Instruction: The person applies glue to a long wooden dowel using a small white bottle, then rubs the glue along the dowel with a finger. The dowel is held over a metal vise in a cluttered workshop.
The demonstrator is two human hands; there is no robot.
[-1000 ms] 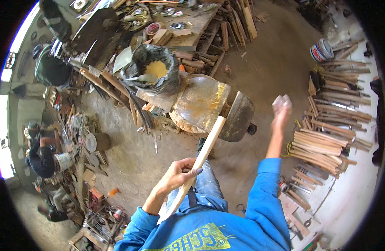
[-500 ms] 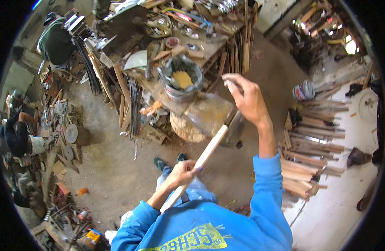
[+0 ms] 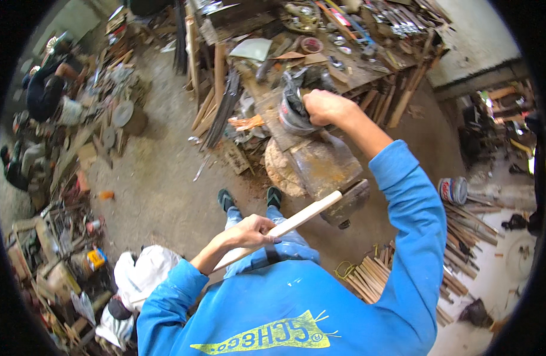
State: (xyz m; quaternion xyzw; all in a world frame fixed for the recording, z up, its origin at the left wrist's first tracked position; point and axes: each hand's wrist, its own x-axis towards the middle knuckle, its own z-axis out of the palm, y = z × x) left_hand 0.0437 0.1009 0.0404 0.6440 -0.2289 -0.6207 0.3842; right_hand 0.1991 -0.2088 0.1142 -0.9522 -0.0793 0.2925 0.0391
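Note:
My left hand [image 3: 249, 232] is closed around a long pale wooden stick [image 3: 305, 216], held slanting in front of my body. Its far end lies at the near edge of a worn wooden block [image 3: 326, 160] at the end of the bench. Beyond the block stands a bucket [image 3: 292, 120] lined with a dark plastic bag [image 3: 292, 89]. My right hand [image 3: 329, 108] reaches over the bucket's rim with its fingers down inside. Those fingers are hidden, so their hold does not show, and the hand covers the bucket's contents.
The cluttered workbench [image 3: 368, 83] carries tools, scraps and a roll of tape [image 3: 312, 45]. Wooden sticks [image 3: 371, 276] lie in piles at right, near a tin [image 3: 453, 190]. A white sack [image 3: 145, 273] sits at lower left. Another person [image 3: 47, 89] crouches at far left.
My right hand has gone from above the stick's far end into the bucket. The stick has tilted flatter, with my left hand still gripping it. The view has swung around.

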